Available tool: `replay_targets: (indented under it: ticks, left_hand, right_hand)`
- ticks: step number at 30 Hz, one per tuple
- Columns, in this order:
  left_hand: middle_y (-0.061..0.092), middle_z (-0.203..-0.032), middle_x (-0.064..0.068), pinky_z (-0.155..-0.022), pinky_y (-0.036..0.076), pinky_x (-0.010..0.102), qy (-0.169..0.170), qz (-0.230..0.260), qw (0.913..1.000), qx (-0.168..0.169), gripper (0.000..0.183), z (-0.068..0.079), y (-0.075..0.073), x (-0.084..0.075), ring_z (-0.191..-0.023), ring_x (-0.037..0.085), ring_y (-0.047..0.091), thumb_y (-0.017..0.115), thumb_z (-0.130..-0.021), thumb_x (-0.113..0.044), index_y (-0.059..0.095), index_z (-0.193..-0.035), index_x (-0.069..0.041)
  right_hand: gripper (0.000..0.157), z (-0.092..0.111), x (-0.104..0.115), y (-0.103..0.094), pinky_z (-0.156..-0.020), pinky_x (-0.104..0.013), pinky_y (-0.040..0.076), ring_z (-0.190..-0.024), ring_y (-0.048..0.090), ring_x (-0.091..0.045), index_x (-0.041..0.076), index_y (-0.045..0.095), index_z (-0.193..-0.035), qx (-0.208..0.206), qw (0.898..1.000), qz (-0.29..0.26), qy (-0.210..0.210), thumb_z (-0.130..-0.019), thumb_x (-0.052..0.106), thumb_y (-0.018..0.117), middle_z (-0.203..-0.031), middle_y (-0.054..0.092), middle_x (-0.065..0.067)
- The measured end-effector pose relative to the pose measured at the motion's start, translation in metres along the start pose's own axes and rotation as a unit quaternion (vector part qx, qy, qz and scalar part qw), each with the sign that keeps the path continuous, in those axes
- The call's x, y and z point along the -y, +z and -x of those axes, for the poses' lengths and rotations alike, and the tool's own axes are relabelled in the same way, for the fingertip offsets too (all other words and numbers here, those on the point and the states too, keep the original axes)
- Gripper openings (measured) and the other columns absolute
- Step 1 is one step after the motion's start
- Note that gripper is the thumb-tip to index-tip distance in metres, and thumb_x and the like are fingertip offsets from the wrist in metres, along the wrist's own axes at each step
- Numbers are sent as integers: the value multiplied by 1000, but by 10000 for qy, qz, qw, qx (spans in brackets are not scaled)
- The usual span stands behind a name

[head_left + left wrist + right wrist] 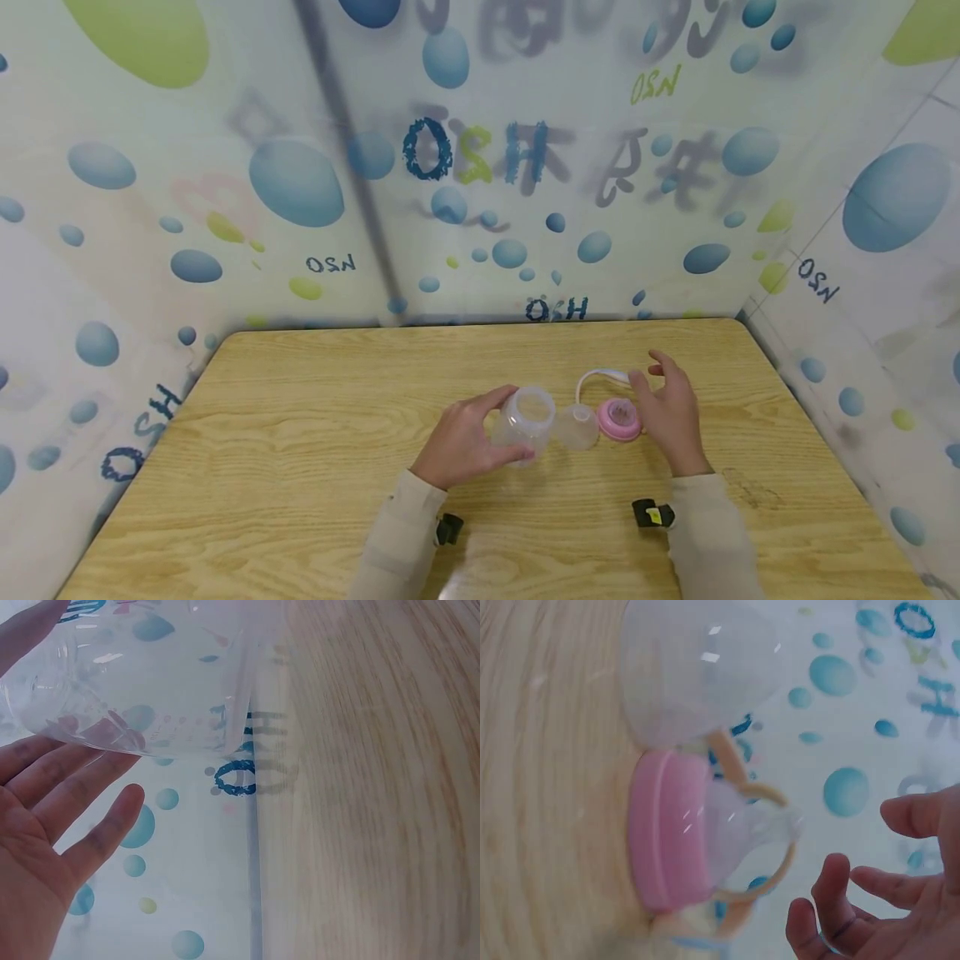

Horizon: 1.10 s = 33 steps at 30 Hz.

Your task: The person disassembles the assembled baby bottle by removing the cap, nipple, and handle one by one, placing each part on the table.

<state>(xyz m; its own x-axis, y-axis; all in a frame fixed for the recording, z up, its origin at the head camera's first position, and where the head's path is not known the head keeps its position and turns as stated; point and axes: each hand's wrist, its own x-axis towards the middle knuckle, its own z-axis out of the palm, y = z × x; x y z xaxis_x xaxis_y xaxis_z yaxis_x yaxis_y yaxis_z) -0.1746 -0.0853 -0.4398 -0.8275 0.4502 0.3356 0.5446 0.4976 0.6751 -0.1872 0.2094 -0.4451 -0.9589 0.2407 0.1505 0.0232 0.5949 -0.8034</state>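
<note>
My left hand (465, 437) grips a clear baby bottle (517, 433) between thumb and fingers, its open mouth tilted up. In the left wrist view the see-through bottle (165, 682) shows faint markings on its wall. To the bottle's right stands a translucent domed cap (576, 429). Beside the cap sits a pink collar with a clear nipple (619, 419), nipple upward. My right hand (670, 412) hovers just right of the collar, holding nothing. The right wrist view shows its fingers (832, 892) loosely bent, apart from the nipple.
A pale curved piece (588, 377) lies behind the cap and collar, partly hidden by the right hand; the right wrist view shows a cream ring (776, 874) there. All stand on a wooden table (300, 433). A printed curtain (465, 275) hangs at its back edge.
</note>
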Motion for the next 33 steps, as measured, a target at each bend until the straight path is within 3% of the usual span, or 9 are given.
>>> replay_targets:
  ticks: [5,8,11,14,18,23,28,33]
  left_hand:
    - [69,-122,11,-83,57,46,-77,-15,10000,-43,77,0,-1,-1,-103,19,68,86,-77,-42,56,-139,-9]
    - [68,-124,13,-85,56,47,-106,53,9999,-84,79,0,-2,-1,-105,20,67,84,-78,-42,54,-142,-7]
    - [67,-126,13,-86,55,49,-87,133,9998,-141,79,0,-2,-1,-108,21,66,84,-80,-41,51,-144,-6]
    - [66,-126,12,-88,54,50,-72,228,9995,-191,79,0,-2,-1,-109,21,65,82,-81,-40,49,-145,-7]
    - [65,-129,10,-91,53,51,-65,303,9992,-237,77,-1,-1,0,-113,20,64,81,-84,-39,47,-147,-10]
    - [63,-133,10,-96,51,50,-35,316,9992,-231,76,-1,0,1,-118,19,61,78,-86,-40,45,-148,-11]
    - [61,-135,10,-98,50,48,-107,259,9995,-159,74,-1,1,2,-121,18,59,77,-87,-40,45,-148,-13]
    - [58,-139,12,-99,49,48,-308,262,9992,-70,77,-1,2,3,-124,21,57,75,-89,-39,39,-151,-11]
  right_hand:
    - [51,8,23,10,-58,-30,44,-69,51,-21,5,44,-147,133,9963,-261,-812,-102,26,56,-129,53,-19]
    - [52,15,36,16,-54,-29,46,-62,52,-18,10,43,-149,530,9896,-583,-1206,-102,26,58,-126,55,-13]
    - [55,20,45,21,-61,-32,51,-68,58,-19,16,39,-152,1051,9796,-833,-1499,-103,29,57,-129,54,-10]
    - [56,24,48,27,-77,-39,52,-89,63,-20,20,36,-154,1451,9696,-903,-1752,-103,31,57,-132,54,-7]
    - [55,27,50,34,-95,-52,46,-116,59,-24,20,39,-153,1856,9551,-1041,-2063,-102,25,58,-135,56,-7]
    - [56,30,50,38,-102,-58,42,-127,54,-27,20,39,-153,2267,9389,-1164,-2313,-101,21,61,-142,55,-5]
    - [56,30,50,40,-101,-61,41,-128,54,-27,20,42,-151,2422,9337,-1137,-2379,-99,23,63,-145,53,-2]
    - [57,30,48,44,-99,-62,41,-127,54,-29,20,43,-151,2373,9365,-1006,-2379,-98,25,65,-144,54,-3]
